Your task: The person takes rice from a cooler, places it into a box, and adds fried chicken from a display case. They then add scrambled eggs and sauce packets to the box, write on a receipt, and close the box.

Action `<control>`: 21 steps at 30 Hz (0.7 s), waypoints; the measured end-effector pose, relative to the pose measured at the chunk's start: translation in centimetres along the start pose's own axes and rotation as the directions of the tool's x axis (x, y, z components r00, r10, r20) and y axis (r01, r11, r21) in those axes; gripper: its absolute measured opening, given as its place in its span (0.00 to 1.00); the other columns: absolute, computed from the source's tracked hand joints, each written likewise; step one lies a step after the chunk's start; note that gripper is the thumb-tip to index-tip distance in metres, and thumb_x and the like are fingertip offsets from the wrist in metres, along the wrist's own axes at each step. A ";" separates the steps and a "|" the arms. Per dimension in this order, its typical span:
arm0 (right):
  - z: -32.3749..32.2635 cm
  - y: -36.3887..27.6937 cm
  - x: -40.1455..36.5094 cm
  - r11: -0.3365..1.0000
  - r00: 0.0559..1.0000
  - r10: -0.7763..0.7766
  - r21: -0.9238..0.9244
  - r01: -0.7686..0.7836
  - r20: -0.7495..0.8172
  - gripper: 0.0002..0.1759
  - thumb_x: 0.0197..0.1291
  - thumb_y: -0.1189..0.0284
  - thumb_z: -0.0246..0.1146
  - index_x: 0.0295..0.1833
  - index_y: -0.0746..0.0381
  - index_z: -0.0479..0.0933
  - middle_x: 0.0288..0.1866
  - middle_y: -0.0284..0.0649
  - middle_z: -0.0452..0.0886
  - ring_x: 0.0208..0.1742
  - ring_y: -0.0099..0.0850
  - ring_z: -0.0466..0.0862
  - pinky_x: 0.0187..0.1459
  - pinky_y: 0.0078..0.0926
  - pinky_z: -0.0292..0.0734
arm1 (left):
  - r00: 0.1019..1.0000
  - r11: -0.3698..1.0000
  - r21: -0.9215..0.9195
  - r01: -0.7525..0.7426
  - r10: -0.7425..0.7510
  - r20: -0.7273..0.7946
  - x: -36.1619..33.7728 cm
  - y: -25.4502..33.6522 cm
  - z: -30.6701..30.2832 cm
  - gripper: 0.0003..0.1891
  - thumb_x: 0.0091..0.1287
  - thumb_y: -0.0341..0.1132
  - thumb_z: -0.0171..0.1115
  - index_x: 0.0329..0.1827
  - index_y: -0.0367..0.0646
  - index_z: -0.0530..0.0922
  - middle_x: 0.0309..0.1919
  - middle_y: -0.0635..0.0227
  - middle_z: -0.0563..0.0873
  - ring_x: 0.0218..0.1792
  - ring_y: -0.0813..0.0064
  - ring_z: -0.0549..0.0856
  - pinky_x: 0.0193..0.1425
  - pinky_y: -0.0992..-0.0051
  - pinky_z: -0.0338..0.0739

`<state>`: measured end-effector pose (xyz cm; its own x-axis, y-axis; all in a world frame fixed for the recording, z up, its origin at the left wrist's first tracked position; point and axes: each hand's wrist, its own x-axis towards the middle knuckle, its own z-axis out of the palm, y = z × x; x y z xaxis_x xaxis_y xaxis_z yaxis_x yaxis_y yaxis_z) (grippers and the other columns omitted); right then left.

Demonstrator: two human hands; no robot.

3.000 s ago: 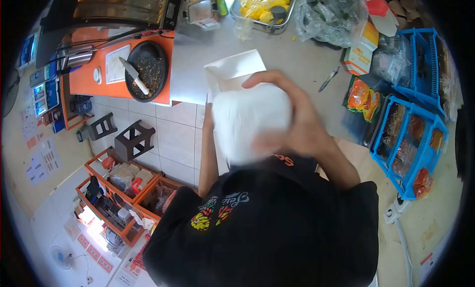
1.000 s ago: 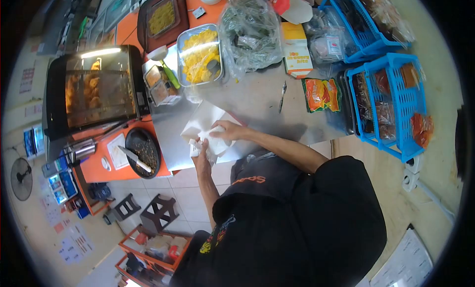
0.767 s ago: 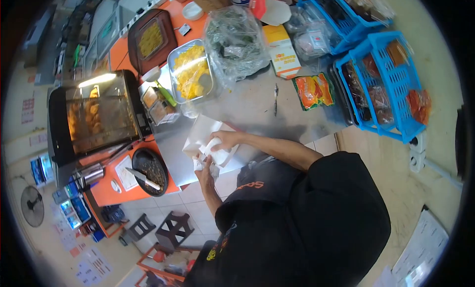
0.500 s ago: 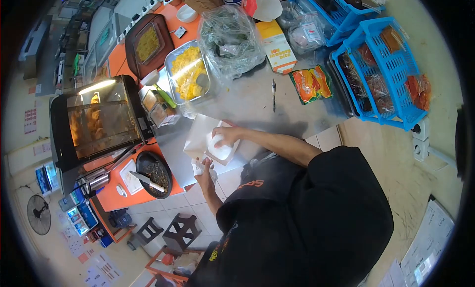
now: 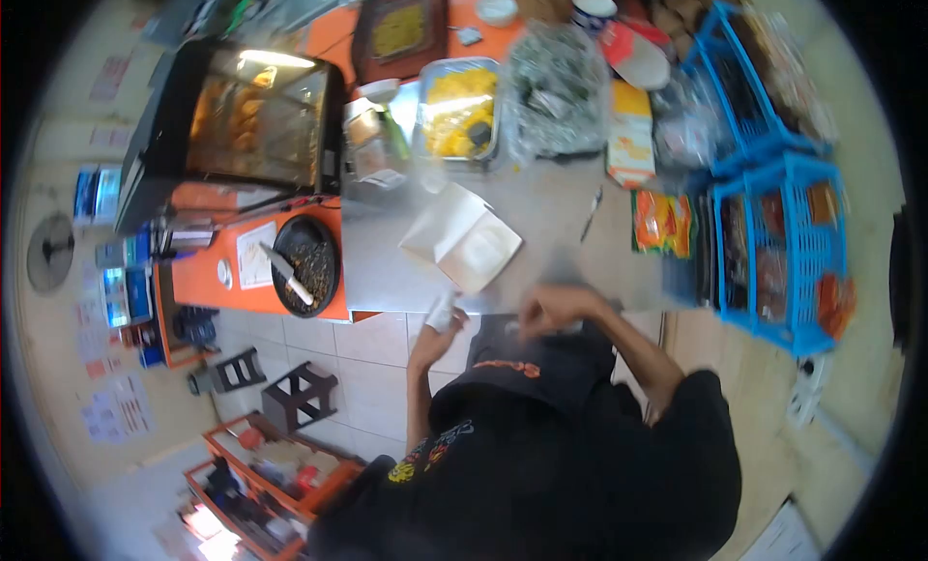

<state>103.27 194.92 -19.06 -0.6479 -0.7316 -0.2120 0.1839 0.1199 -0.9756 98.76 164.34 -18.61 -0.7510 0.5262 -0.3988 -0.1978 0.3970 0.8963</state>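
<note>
The right hand (image 5: pixel 553 312), fingers too blurred to tell, has left the white mound (image 5: pixel 483 248) placed in the food box (image 5: pixel 449 218), near which the left hand (image 5: pixel 435 343) grips white wrapping (image 5: pixel 443 311).

On the grey metal counter (image 5: pixel 551 208), near its front edge, lies an open white cardboard box (image 5: pixel 440 223), and inside it, in the right half, there sits a white round item (image 5: pixel 485 247). Behind this box I see a clear rectangular tray (image 5: pixel 456 159), and to the right of the tray a bulging clear plastic bag (image 5: pixel 556 87). To the right of the box lies a slim dark pen (image 5: pixel 592 215), then a flat orange packet (image 5: pixel 663 223), and farther right stands a blue plastic lattice basket (image 5: pixel 817 257). At left, a white-handled metal knife (image 5: pixel 287 274) lies across a black round dish (image 5: pixel 330 261).
</note>
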 end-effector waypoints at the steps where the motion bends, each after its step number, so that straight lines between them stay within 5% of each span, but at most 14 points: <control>1: 1.5 0.3 -1.9 0.985 0.995 0.101 -0.142 -0.097 0.019 0.11 0.59 0.64 0.70 0.41 0.60 0.87 0.33 0.38 0.87 0.37 0.30 0.85 0.44 0.32 0.80 | 0.999 1.000 0.004 -0.013 0.013 0.039 -0.3 -0.8 0.7 0.27 0.64 0.23 0.55 0.68 0.43 0.69 0.36 0.70 0.82 0.36 0.80 0.79 0.46 0.78 0.75; 2: 2.8 -0.1 -3.3 0.914 0.987 0.102 -0.380 -0.142 -0.124 0.10 0.60 0.64 0.69 0.41 0.57 0.87 0.34 0.39 0.86 0.38 0.35 0.84 0.45 0.36 0.79 | 0.986 0.985 -0.083 0.149 -0.142 0.084 -0.7 0.1 1.3 0.26 0.64 0.26 0.58 0.67 0.42 0.70 0.38 0.69 0.81 0.39 0.78 0.79 0.48 0.76 0.75; 3: 3.9 -0.5 -4.4 0.787 0.963 0.053 -0.582 -0.204 -0.265 0.09 0.60 0.64 0.68 0.42 0.55 0.87 0.36 0.40 0.85 0.38 0.39 0.84 0.46 0.40 0.79 | 0.967 0.961 0.164 0.224 -0.240 0.089 -0.4 -3.1 1.5 0.28 0.65 0.32 0.61 0.70 0.41 0.68 0.47 0.63 0.83 0.48 0.73 0.81 0.55 0.72 0.74; 6: 5.5 3.5 -4.5 0.635 0.923 -0.222 -0.765 -0.107 -0.314 0.08 0.58 0.65 0.66 0.39 0.55 0.86 0.39 0.44 0.83 0.41 0.47 0.82 0.47 0.44 0.78 | 0.984 0.977 0.172 0.127 -0.146 0.105 -0.5 -0.2 3.1 0.33 0.66 0.39 0.63 0.73 0.41 0.65 0.60 0.54 0.80 0.60 0.65 0.78 0.64 0.69 0.71; 9: 6.9 4.9 -2.7 0.729 0.973 -0.007 -0.668 -0.152 -0.229 0.08 0.56 0.66 0.66 0.38 0.57 0.84 0.38 0.47 0.83 0.41 0.48 0.83 0.44 0.44 0.78 | 0.990 0.984 0.134 0.116 -0.125 0.059 0.0 2.2 3.1 0.34 0.67 0.40 0.64 0.75 0.41 0.63 0.63 0.51 0.78 0.64 0.62 0.77 0.68 0.68 0.69; 12: 6.9 3.1 -1.9 0.638 0.956 0.091 -0.721 -0.272 -0.280 0.09 0.54 0.67 0.65 0.39 0.58 0.83 0.36 0.48 0.83 0.38 0.49 0.83 0.41 0.42 0.79 | 0.996 0.995 0.071 0.073 -0.068 -0.061 -1.5 2.6 2.3 0.35 0.67 0.39 0.64 0.76 0.42 0.62 0.65 0.52 0.77 0.65 0.63 0.76 0.68 0.69 0.69; 15: 5.1 0.7 -1.4 0.711 0.965 -0.009 -0.680 -0.179 -0.263 0.08 0.55 0.69 0.65 0.41 0.58 0.82 0.33 0.46 0.83 0.33 0.47 0.84 0.37 0.38 0.79 | 0.987 0.995 -0.074 0.059 -0.069 -0.145 -3.2 1.6 2.1 0.36 0.66 0.39 0.65 0.75 0.40 0.62 0.65 0.53 0.77 0.65 0.65 0.75 0.68 0.69 0.69; 16: 4.7 -1.6 -0.8 0.769 0.944 -0.109 -0.628 -0.119 -0.313 0.07 0.57 0.71 0.65 0.40 0.60 0.82 0.30 0.44 0.83 0.31 0.41 0.83 0.36 0.34 0.78 | 0.969 0.998 -0.026 -0.049 0.041 -0.245 -3.2 0.1 2.7 0.29 0.68 0.36 0.65 0.72 0.44 0.68 0.48 0.71 0.83 0.48 0.80 0.79 0.53 0.76 0.75; 19: 4.5 -7.4 3.2 0.949 0.842 -0.201 -0.311 0.042 -0.500 0.10 0.64 0.69 0.64 0.43 0.66 0.81 0.29 0.44 0.85 0.29 0.29 0.84 0.33 0.30 0.76 | 0.957 0.892 -0.405 -0.201 0.091 -0.276 -4.4 2.6 3.1 0.31 0.66 0.34 0.66 0.72 0.43 0.67 0.51 0.71 0.82 0.51 0.79 0.79 0.56 0.76 0.75; 21: 6.1 -11.5 7.2 0.954 0.778 -0.248 -0.286 0.091 -0.577 0.09 0.66 0.71 0.65 0.40 0.68 0.80 0.26 0.37 0.84 0.27 0.17 0.77 0.29 0.21 0.71 | 0.911 0.814 -0.490 -0.313 0.111 -0.398 -5.4 3.5 2.4 0.32 0.64 0.31 0.67 0.72 0.43 0.67 0.52 0.70 0.81 0.53 0.78 0.79 0.57 0.76 0.75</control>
<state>101.06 184.20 -9.04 -0.9763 -0.2119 0.0439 -0.0955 0.2399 -0.9661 103.61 164.64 -13.80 -0.9565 0.2244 -0.1865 -0.2345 -0.2103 0.9491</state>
